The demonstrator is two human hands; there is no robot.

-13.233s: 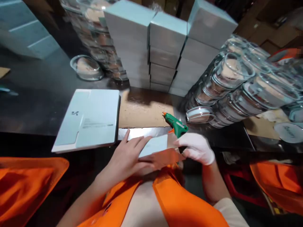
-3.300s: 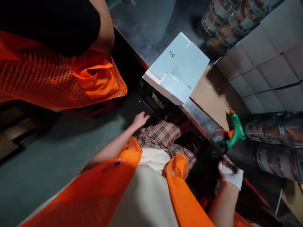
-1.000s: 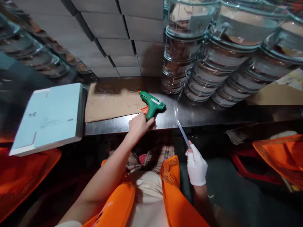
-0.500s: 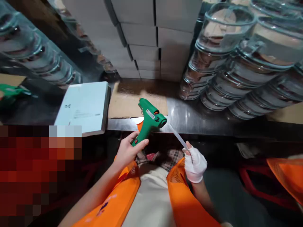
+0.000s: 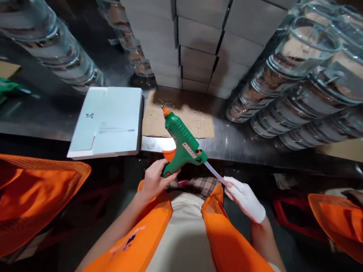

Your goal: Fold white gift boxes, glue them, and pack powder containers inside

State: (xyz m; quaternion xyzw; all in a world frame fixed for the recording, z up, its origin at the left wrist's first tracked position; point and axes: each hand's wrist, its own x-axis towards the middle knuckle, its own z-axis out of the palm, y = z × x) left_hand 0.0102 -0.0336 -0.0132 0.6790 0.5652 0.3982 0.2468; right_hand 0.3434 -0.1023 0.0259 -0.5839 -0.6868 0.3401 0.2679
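My left hand, bare, is wrapped round the handle of a green glue gun. The gun's orange nozzle points up and to the left, above the cardboard sheet. A translucent glue stick runs into the back end of the gun. My right hand, in a white fingerless glove, pinches the outer end of that stick. Just left of the gun lies a flat white box with small print on it. Under the nozzle is a brown cardboard sheet, spotted with dried specks.
Stacked white boxes rise behind the cardboard on the metal table. Tall stacks of clear round containers stand right, more clear containers left. Another green tool lies far left. People in orange vests are on both sides.
The glue stick has gone from beside the gun's rear into its back end. My right hand has turned and come in behind it. The view has shifted, and the gun's nozzle now shows.
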